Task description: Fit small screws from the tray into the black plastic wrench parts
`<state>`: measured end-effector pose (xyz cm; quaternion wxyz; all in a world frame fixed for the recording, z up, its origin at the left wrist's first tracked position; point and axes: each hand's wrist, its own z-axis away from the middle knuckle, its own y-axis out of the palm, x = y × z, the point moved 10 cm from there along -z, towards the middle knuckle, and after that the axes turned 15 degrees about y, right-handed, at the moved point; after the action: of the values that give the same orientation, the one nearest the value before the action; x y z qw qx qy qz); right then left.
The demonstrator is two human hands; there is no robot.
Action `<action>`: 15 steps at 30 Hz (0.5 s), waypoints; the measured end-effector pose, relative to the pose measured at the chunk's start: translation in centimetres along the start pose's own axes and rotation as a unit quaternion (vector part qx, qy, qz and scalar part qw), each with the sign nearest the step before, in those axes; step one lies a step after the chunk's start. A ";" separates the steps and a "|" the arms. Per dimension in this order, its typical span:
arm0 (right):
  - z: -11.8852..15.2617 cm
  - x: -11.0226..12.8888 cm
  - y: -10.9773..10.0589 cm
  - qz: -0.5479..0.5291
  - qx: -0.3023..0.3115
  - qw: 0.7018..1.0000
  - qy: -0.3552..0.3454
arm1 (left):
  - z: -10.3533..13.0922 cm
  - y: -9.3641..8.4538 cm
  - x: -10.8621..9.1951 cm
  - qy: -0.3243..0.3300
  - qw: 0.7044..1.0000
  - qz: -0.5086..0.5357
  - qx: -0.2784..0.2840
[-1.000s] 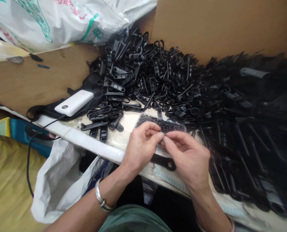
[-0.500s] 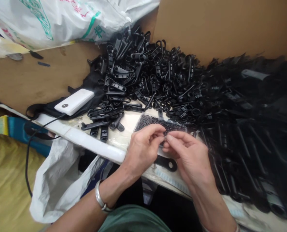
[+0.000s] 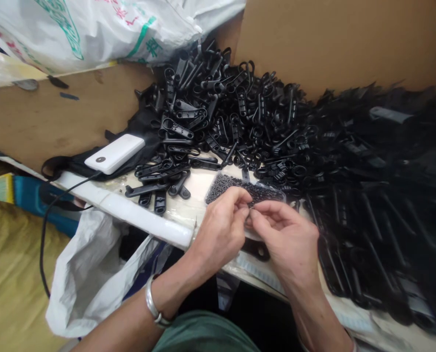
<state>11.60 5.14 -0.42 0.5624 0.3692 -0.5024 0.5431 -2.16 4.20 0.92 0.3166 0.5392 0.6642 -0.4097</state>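
Note:
My left hand (image 3: pixel 225 225) and my right hand (image 3: pixel 286 232) meet fingertip to fingertip over the near edge of the table. Both are pinched closed, and whatever lies between the fingers is too small to make out. Just behind them is a clear shallow box (image 3: pixel 218 188) filled with many tiny dark pieces that look like screws. Partly hidden beneath my hands, a flat black part with a round hole (image 3: pixel 262 253) rests at the table edge. A silver bangle circles my left wrist.
A large heap of black plastic parts (image 3: pixel 203 117) spreads across the back and right. At left, a white power bank (image 3: pixel 115 154) with a black cable lies on dark cloth. Cardboard (image 3: pixel 342 44) stands behind. A white sack (image 3: pixel 78 278) hangs below the table edge (image 3: pixel 137 215).
My hands stay together, with the fingers shifting slightly in their pinch and my right hand a little lower. The whole view has moved very slightly.

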 end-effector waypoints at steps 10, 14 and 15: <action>-1.3 -2.6 0.3 -0.107 0.071 0.987 0.097 | 0.0 -0.2 0.6 -0.011 0.997 0.072 -0.012; -1.1 -2.3 0.4 -0.115 0.083 0.985 0.098 | 0.0 -0.1 0.3 0.003 0.998 0.066 -0.018; -1.1 -2.3 0.5 -0.116 0.087 0.985 0.099 | 0.0 -0.2 0.4 0.000 0.997 0.069 -0.024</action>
<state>11.52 5.70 -2.91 0.6343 0.4164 -0.3490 0.5499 -2.40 4.39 0.66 0.3569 0.5762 0.6349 -0.3709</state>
